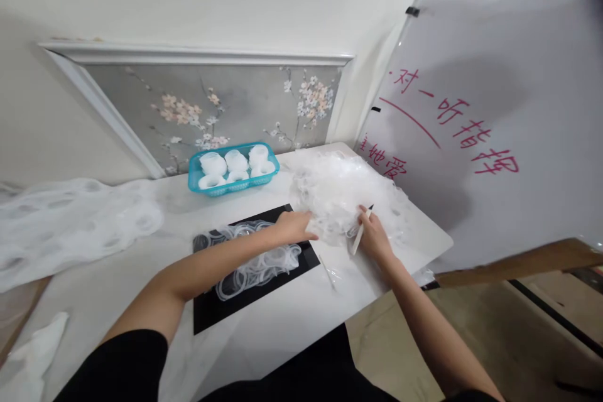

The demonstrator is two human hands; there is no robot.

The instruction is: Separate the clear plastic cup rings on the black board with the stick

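My right hand (375, 237) is closed around a slim white pen-shaped tool (360, 237), held slanting, its dark tip pointing up. The hand rests at the near edge of a heap of translucent white plastic rings and film (346, 185). My left hand (296, 227) reaches over a black mat (210, 317) to the heap's left edge, thumb and fingers apart, with nothing visible in it. Loose clear rings (257, 273) lie overlapping on the mat, partly hidden under my left forearm.
Behind the mat stands a blue plastic basket (234, 186) with stacks of white rings (213, 164). A perforated white sheet (70, 220) lies at the left. The white table (264, 336) ends at the right, near a whiteboard (518, 88) with red writing.
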